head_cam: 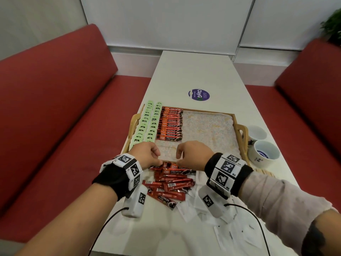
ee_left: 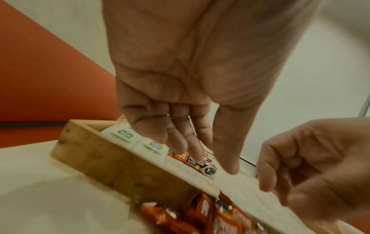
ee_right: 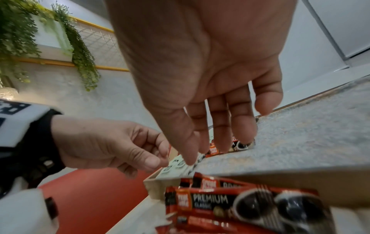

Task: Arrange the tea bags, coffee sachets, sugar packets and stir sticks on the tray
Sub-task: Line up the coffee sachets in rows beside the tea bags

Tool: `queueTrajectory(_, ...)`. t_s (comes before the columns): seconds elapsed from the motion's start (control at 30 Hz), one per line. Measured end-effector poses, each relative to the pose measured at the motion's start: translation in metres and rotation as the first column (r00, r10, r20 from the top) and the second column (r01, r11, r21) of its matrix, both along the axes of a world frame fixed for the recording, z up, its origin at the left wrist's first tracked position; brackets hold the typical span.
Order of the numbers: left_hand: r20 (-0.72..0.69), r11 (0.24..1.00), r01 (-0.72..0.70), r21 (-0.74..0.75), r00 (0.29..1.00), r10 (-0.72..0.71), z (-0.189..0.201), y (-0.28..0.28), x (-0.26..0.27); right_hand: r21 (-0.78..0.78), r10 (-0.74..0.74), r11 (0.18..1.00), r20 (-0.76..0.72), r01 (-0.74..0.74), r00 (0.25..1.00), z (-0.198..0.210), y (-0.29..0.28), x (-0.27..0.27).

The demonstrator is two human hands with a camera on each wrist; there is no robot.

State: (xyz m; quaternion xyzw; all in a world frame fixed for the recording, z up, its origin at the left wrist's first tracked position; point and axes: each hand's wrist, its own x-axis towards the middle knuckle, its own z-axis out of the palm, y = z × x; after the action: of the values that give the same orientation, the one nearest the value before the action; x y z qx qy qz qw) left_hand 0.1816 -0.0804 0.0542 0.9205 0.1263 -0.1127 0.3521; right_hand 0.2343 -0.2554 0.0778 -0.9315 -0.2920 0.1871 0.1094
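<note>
My left hand (head_cam: 147, 154) and right hand (head_cam: 193, 154) hover loose-fingered, empty, over light, slippery red foil coffee sachets (head_cam: 171, 183); I'd pinch one's ends.

This is looking like a café or canteen booth: two red upholstered bench seats (head_cam: 55, 100) are flanking a long white table (head_cam: 193, 71), white roller blinds (head_cam: 166, 21) are filling the top of the frame, trailing green plants (ee_right: 80, 52) are hanging at upper left, and two white ceramic cups (head_cam: 263, 150) are standing at right.
</note>
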Motion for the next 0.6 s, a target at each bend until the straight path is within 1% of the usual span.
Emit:
queueTrajectory(0.2,-0.039,1.0,0.01,0.029,0.999,-0.009,-0.012,-0.01,-0.028,-0.179,0.091,0.979,-0.071,-0.102,0.993,-0.011,-0.009,-0.031)
queueTrajectory(0.3,-0.078,0.996,0.039,0.076,0.996,-0.033,-0.017,-0.015,-0.037,-0.229,0.13,0.965,-0.014,-0.129,0.991,-0.018,-0.009,-0.045)
queueTrajectory(0.43,-0.136,0.973,0.097,0.209,0.988,-0.069,-0.022,-0.02,-0.048,-0.212,0.107,0.972,0.038,-0.097,0.994,-0.031,-0.008,-0.063)
queueTrajectory(0.6,-0.183,0.939,0.113,0.325,0.982,-0.055,-0.028,-0.025,-0.058,-0.206,0.058,0.978,0.085,-0.04,0.995,-0.04,-0.004,-0.079)
